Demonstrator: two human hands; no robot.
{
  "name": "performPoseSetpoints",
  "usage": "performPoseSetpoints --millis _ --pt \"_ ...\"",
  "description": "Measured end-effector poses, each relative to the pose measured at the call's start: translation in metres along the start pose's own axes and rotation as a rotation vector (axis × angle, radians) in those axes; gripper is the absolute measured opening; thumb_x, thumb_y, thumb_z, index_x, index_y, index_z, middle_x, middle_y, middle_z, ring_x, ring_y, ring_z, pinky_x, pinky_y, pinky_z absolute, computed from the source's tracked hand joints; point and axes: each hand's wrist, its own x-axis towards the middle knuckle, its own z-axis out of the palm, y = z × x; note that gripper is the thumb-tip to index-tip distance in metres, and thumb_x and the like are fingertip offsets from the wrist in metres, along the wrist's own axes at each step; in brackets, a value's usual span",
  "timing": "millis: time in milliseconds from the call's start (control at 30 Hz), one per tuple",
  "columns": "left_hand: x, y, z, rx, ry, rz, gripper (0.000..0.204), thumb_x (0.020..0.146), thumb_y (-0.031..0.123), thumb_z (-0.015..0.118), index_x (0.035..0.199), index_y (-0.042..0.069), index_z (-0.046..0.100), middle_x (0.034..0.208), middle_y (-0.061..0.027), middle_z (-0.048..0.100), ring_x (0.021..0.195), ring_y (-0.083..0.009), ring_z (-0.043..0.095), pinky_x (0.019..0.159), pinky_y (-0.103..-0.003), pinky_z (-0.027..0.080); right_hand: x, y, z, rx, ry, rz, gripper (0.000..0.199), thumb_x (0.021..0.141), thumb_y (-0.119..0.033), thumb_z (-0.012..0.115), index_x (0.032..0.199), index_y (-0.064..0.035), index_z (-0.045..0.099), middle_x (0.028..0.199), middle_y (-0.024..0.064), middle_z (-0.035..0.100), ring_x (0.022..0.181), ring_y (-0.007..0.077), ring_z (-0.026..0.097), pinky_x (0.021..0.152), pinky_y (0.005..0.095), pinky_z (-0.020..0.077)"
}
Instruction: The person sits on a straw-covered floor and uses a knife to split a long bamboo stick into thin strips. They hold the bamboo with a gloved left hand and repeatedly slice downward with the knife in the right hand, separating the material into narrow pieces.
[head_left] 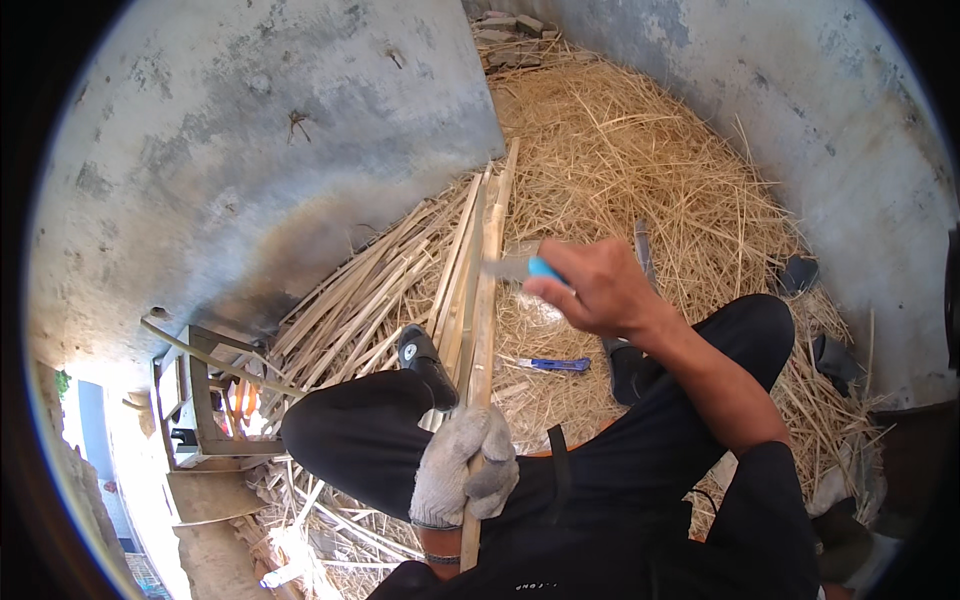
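My left hand [463,467], in a grey-white knitted glove, is closed around the near end of a long pale bamboo strip [487,325]. The strip runs away from my lap, between my legs, toward the wall. My bare right hand [598,287] grips a knife [545,270] by its turquoise handle. Its blade is smeared by motion and points left, at the strip's edge; whether it touches I cannot tell. More split bamboo strips [462,260] lie just left of the held one. On the straw between my feet rests a blue utility knife [560,365].
Thin shavings [640,130] cover the floor ahead and to the right. A bundle of bamboo strips [350,285] lies left of my left shoe [427,365]. A grey frame [205,400] stands at the left. Concrete walls [260,150] rise on both sides, with bricks [510,30] at the back.
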Motion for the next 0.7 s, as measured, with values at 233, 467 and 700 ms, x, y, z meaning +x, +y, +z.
performPoseSetpoints --millis 233,467,700 --pt "-0.007 -0.004 0.008 -0.021 0.032 -0.053 0.034 0.106 0.028 0.043 0.081 0.007 0.052 0.045 0.0015 0.034 0.031 -0.0091 0.031 0.027 -0.024 0.022 -0.011 -0.006 0.007 0.044 -0.13 -0.05 0.039 0.099 -0.042 0.058 0.081 -0.0076 0.054 0.059 0.0115 0.056 0.048 0.0315 0.057 0.046 0.043 0.0424" --pt "-0.021 -0.007 0.011 0.243 0.038 -0.012 0.037 0.106 0.031 0.045 0.078 0.007 0.049 0.043 0.0026 0.032 0.029 -0.0097 0.029 0.027 -0.026 0.023 -0.005 0.051 0.033 -0.45 0.173 0.133 0.042 0.103 -0.042 0.051 0.076 -0.0103 0.054 0.054 0.0061 0.055 0.042 0.0213 0.053 0.039 0.0361 0.0411" --pt "-0.021 -0.001 -0.001 0.016 -0.042 0.043 0.04 0.109 0.034 0.037 0.083 0.006 0.049 0.042 0.002 0.033 0.028 -0.0102 0.029 0.027 -0.026 0.023 0.0 0.058 -0.025 -0.174 0.287 0.339 0.046 0.108 -0.044 0.041 0.079 -0.01 0.055 0.045 0.0006 0.042 0.034 0.017 0.039 0.032 0.0347 0.0325"
